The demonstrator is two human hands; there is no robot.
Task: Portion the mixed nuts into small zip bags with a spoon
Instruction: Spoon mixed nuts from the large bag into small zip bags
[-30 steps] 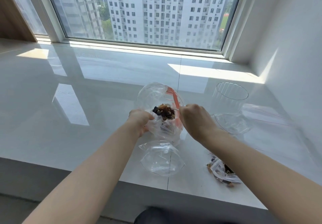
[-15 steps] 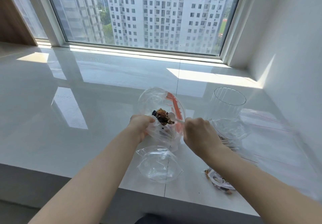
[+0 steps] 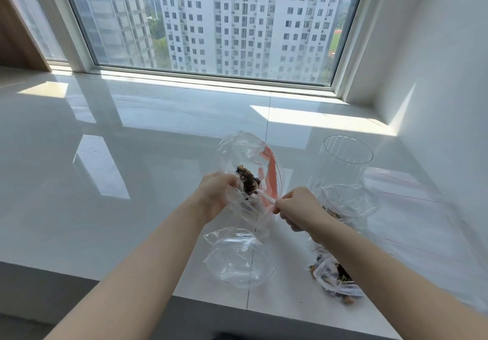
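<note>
One filled zip bag (image 3: 334, 277) lies on bench (image 3: 132, 154), near right. Left hand (image 3: 216, 195) grips open bag (image 3: 248, 170) holding mixed nuts (image 3: 247, 181); right hand (image 3: 299, 209) pinches spoon (image 3: 265, 197) at its mouth. Empty bags (image 3: 412, 189) left: judged midway.

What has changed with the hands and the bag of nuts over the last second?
The right hand has drawn back toward the person, so the white spoon it pinches now shows, its tip still in the big bag of mixed nuts. The left hand keeps gripping that bag's near edge. The empty zip bag, the clear glass jar and the filled zip bag on the counter stayed put.
</note>
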